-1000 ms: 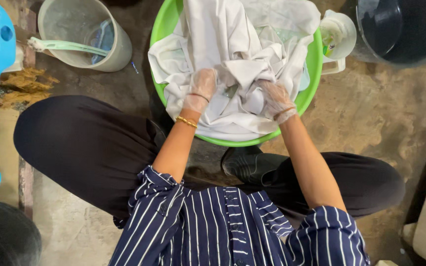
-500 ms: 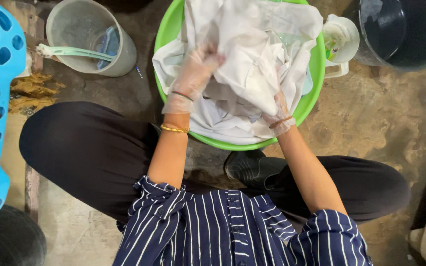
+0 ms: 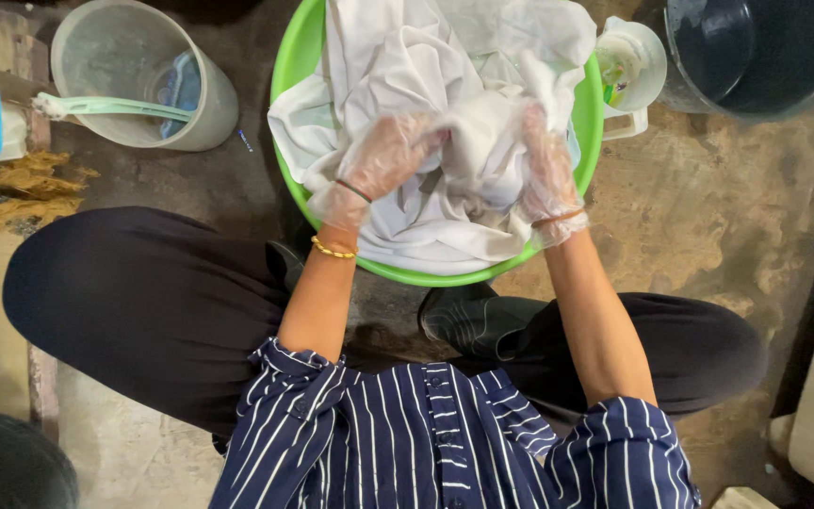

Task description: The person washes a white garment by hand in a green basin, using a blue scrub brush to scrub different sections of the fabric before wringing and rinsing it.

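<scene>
- Rough brown concrete floor (image 3: 708, 236), round green plastic basin (image 3: 286, 66) between your knees.
- Your gloved left hand (image 3: 383, 155) clutches bunched white cloth (image 3: 407, 66) in the basin.
- Your gloved right hand (image 3: 546, 170) grips the same cloth.

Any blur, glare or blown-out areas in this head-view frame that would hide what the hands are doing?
Head view: light is soft and even, with no hard shadows. The white cloth is bright and loses fold detail near the top of the green basin. The left hand and right hand, in clear gloves, look slightly soft at the fingers. The dark bucket holds little detail. Edges show mild wide-angle stretch.
</scene>
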